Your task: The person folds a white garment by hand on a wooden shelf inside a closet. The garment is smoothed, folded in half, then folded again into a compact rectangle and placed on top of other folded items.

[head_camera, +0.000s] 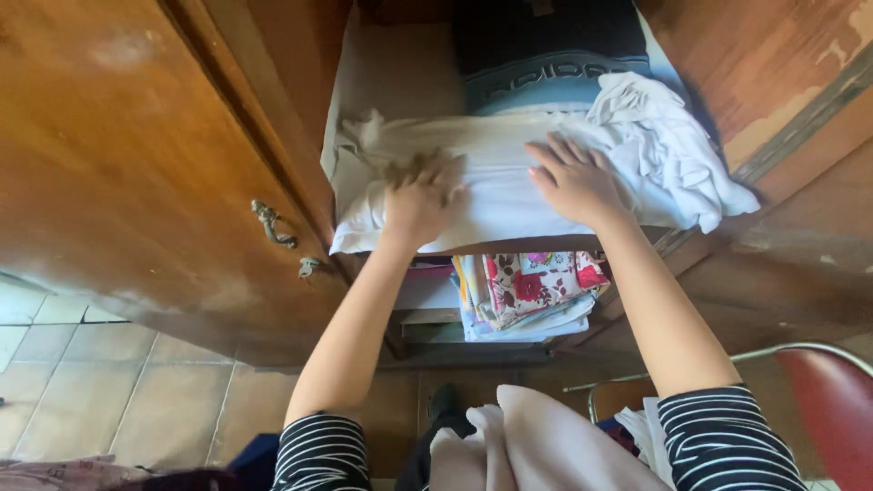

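Observation:
My left hand point(420, 198) presses flat on a folded white cloth point(496, 195) that lies on a wardrobe shelf; the hand is blurred. My right hand point(575, 178) rests palm down with fingers spread on the same cloth, a little further right. A crumpled white garment point(677, 150) lies at the right end of the shelf, touching the cloth. Behind them stands a stack of dark and blue folded clothes point(555, 55). Both forearms reach up from striped sleeves.
The wooden wardrobe door point(136, 164) stands open at left, with a metal handle point(273, 225). A lower shelf holds folded floral fabric point(532, 291). A pale cloth point(536, 445) lies near my lap. A red chair with a metal frame point(832, 400) is at right. The floor is tiled point(100, 391).

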